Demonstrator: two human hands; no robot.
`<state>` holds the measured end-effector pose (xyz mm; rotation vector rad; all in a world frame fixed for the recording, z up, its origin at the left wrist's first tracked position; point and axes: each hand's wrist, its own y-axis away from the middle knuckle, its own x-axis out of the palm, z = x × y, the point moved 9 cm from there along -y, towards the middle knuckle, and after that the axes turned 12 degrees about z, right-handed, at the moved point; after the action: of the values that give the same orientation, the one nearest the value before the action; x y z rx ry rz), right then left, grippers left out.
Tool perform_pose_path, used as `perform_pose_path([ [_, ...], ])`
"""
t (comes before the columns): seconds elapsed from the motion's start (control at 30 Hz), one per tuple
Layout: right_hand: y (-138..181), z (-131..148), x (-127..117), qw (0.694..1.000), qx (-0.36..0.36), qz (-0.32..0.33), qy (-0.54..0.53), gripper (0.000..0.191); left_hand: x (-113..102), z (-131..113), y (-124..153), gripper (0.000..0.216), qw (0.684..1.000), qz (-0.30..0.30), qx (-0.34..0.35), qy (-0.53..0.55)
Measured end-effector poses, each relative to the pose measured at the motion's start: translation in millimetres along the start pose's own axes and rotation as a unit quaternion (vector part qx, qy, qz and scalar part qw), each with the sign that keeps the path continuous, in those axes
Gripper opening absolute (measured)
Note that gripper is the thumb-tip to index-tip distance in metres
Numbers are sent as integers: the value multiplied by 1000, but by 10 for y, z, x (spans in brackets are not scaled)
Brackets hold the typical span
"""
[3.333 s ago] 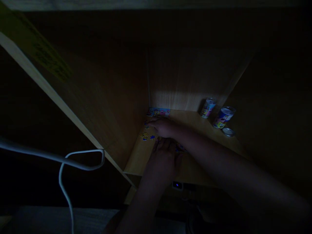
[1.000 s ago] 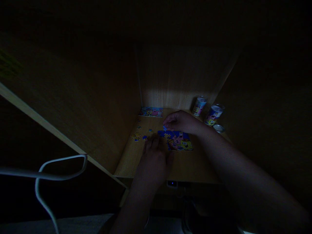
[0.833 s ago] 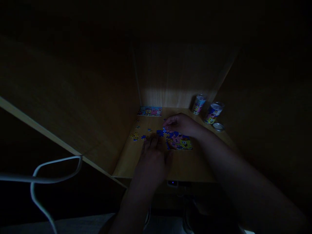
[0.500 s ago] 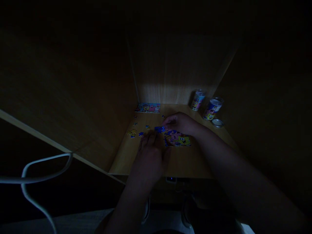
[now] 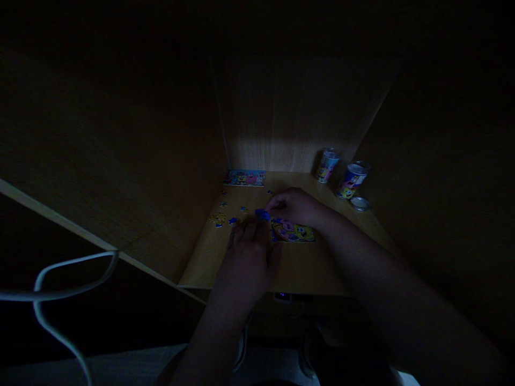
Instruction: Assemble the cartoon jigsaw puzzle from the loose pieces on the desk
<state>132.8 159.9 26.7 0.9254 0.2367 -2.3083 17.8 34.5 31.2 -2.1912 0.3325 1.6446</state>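
Note:
My right hand (image 5: 295, 206) pinches at the right edge of some blue jigsaw puzzle pieces (image 5: 262, 214); the piece at its fingertips is small and dark. Palm down, my left hand (image 5: 251, 249) lies on the table with its thumb apart, fingertips just below those blue pieces. What is under its fingers is hidden. Below my right hand is a partly joined cartoon puzzle (image 5: 293, 231) with a yellow and a pink figure. Loose pieces lie left of my hands, among them a blue piece (image 5: 233, 221) and a yellow cluster (image 5: 218, 218).
A long cartoon picture strip (image 5: 244, 178) lies at the back left of the wooden table (image 5: 309, 273). Two printed cans (image 5: 327, 166) (image 5: 352, 181) stand at the back right, a round lid (image 5: 359, 203) beside them. Wooden panels enclose the dim space. A white cable (image 5: 44, 319) loops at left.
My right hand's fingertips have shifted slightly left, and the blue pieces under them have moved slightly left, away from the joined puzzle. My left hand stays nearly in place.

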Motion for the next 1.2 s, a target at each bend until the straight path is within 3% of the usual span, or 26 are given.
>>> perform_pose_path([
  [0.4, -13, 4, 15, 998, 3, 0, 59, 15, 25, 3, 3, 49, 1000, -7, 4, -10],
  [0.63, 22, 59, -61, 994, -30, -26, 98, 13, 4, -4, 2, 46, 1000, -1, 1, -10],
  [1.03, 9, 73, 59, 990, -54, 47, 118, 6, 3, 9, 18, 46, 1000, -5, -1, -4],
  [1.2, 50, 102, -106, 989, -54, -29, 134, 17, 7, 8, 19, 43, 1000, -7, 3, -4],
])
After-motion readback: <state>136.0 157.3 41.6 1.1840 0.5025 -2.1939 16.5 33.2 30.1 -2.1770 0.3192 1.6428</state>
